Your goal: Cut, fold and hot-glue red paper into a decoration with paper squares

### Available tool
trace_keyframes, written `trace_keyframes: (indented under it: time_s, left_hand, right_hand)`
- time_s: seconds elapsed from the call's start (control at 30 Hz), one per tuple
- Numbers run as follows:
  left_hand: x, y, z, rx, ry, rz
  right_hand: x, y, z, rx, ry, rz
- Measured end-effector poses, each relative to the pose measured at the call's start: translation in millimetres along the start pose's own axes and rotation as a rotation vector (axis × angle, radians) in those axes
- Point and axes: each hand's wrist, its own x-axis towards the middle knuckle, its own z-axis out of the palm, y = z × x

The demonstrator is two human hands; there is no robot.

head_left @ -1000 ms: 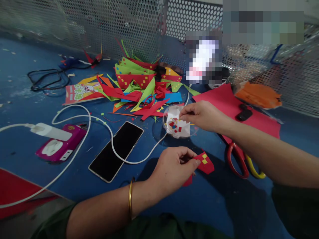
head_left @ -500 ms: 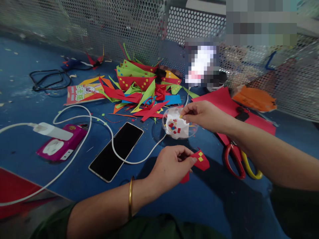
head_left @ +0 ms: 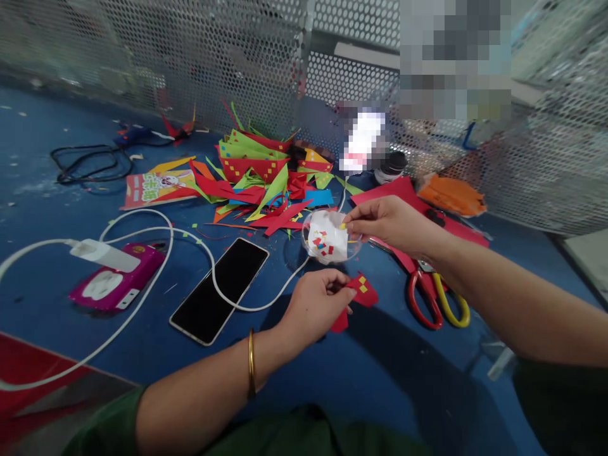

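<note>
My left hand (head_left: 318, 297) pinches a folded red paper piece (head_left: 368, 296) with small yellow squares on it; part of the paper shows below the fingers. Above the rim of a clear round dish (head_left: 308, 253), my right hand (head_left: 380, 218) pinches a tiny yellow paper square (head_left: 342, 226) between thumb and finger. White paper (head_left: 332, 225) lines the dish, with small red, yellow and blue paper bits (head_left: 324, 246) lying on it. Scissors (head_left: 420, 301) with one red and one yellow handle lie under my right forearm, on red paper sheets (head_left: 384, 193).
Folded red and green paper pieces (head_left: 251, 168) and strips lie heaped at the back, before a perforated metal panel (head_left: 190, 69). A black phone (head_left: 221, 288), a white cable (head_left: 166, 253) and a purple power device (head_left: 118, 278) are at left. An orange paper piece (head_left: 451, 193) lies back right.
The view has shifted, so most things sit further left. Between my right fingertips the yellow square now shows more clearly. My left hand keeps its hold on the red paper.
</note>
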Motion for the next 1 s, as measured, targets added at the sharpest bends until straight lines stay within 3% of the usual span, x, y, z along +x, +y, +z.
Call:
trace_keyframes:
  time_s: [0.17,0.33,0.53,0.8,1.0]
  left_hand:
    - [-0.4,0.6,-1.4,-0.05,0.051,0.083]
    - [-4.9,6.2,-3.9,-0.039,0.048,0.256]
    - [-11.4,11.0,-1.0,0.01,0.049,0.214]
    - [-9.5,7.5,-3.0,0.142,0.05,0.285]
    - [-7.9,7.3,-3.2,0.25,0.09,0.321]
  right_hand:
    - [-27.5,-12.3,0.1,0.142,0.068,0.056]
    - [-71.5,-19.9,20.6,0.225,0.233,0.074]
    - [-116.1,-14.1,48.1,0.199,0.447,0.043]
    - [-121.8,-8.8,55.2,-0.227,0.52,-0.093]
    - [-122.3,-0.7,59.3,-0.327,0.472,-0.101]
